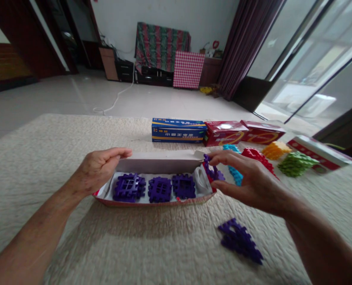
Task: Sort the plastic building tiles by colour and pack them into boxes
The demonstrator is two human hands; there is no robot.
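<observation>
Gripping the left end of the open box (pixel 164 167) in your curled left hand (pixel 95 171), you pinched a purple piece (pixel 211 170) between the parted thumb and fingers of your right hand (pixel 250 178) at the box's right edge, more purple pieces (pixel 160 190) lying inside between its ends.

A long, open cardboard box with a white interior (pixel 159 167) is laid lengthwise from nine to three o'clock, its flap raised at twelve. Three purple plastic lattice blocks with notched edges (pixel 155 190) are set in a row inside. A similar purple latticed piece (pixel 214 172) is held at the box's three o'clock end. Overlapped purple notched pieces (pixel 240 240) are laid outside, toward four o'clock.
</observation>
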